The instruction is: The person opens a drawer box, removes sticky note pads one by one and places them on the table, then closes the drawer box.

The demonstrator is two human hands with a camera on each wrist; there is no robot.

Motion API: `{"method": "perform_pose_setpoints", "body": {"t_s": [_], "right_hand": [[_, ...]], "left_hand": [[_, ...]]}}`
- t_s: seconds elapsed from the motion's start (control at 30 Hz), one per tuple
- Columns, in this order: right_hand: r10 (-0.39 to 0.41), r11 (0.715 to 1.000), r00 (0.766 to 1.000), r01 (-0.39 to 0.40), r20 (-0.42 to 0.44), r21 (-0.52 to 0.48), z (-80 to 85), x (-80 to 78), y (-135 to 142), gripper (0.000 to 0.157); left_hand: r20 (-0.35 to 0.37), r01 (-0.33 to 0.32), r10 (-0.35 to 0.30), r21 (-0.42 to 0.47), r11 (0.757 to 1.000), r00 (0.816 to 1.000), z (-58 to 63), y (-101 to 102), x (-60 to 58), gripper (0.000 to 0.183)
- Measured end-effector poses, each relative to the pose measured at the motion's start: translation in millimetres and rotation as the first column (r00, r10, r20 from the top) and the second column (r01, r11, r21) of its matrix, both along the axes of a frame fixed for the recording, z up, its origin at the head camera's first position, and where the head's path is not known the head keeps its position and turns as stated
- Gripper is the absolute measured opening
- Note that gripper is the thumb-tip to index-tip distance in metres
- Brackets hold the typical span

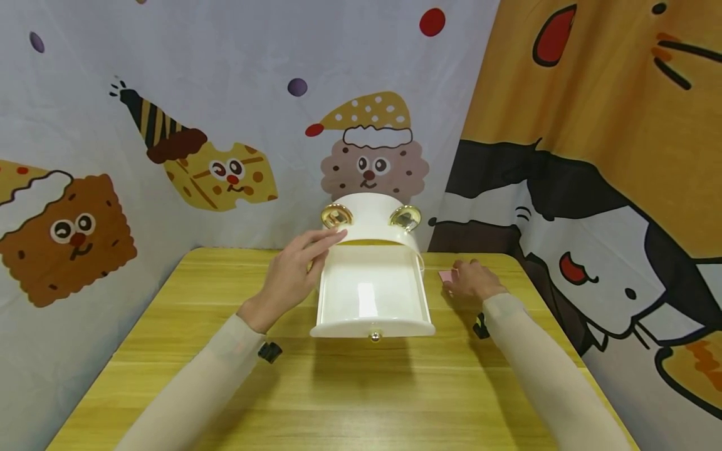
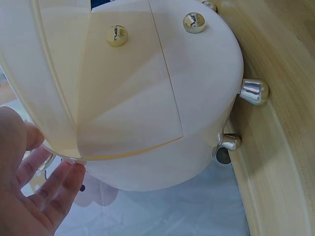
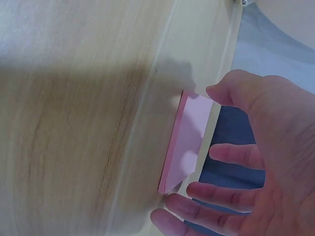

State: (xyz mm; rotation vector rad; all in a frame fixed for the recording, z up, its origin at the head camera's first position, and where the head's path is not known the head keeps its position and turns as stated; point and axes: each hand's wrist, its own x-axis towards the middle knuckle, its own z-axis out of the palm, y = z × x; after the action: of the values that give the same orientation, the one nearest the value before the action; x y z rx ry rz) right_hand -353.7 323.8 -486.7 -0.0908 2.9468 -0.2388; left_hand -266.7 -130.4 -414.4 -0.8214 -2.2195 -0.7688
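Across the table (image 1: 366, 401), I judged the pink block (image 3: 184, 140), right of the box (image 1: 369, 212), best pinched edgewise by the loosely spread, empty right hand (image 1: 474, 279), the straight-fingered left hand (image 1: 290, 269) touching the box.

Wood-grain table (image 1: 366, 407) with rounded far corners, pale fabric backdrop (image 1: 225, 50) behind, printed cartoon cheese (image 1: 194, 185) and biscuits (image 1: 113, 250) in hats, orange right-hand section (image 1: 609, 106) bearing a black-and-white cartoon animal (image 1: 603, 232), soft shadows on the table.
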Motion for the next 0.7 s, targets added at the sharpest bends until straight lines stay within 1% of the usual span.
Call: {"method": "perform_pose_setpoints", "body": {"t_s": [0.2, 0.43, 0.7], "right_hand": [[-0.005, 1.000, 1.000, 0.005, -0.017, -0.020, 4.4, 7.0, 0, 0.073], [-0.010, 0.998, 0.997, 0.005, -0.073, -0.067, 12.5, 13.9, 0, 0.078], [0.036, 0.994, 0.983, -0.054, -0.180, -0.095, 16.7, 22.3, -5, 0.075]], "left_hand": [[-0.010, -0.001, 0.001, 0.000, 1.000, 1.000, -0.7, 0, 0.0, 0.052], [-0.016, 0.001, -0.001, -0.001, 1.000, 1.000, -0.2, 0, -0.3, 0.052], [-0.013, 0.001, -0.001, -0.005, 1.000, 1.000, 0.9, 0, 0.0, 0.052]]}}
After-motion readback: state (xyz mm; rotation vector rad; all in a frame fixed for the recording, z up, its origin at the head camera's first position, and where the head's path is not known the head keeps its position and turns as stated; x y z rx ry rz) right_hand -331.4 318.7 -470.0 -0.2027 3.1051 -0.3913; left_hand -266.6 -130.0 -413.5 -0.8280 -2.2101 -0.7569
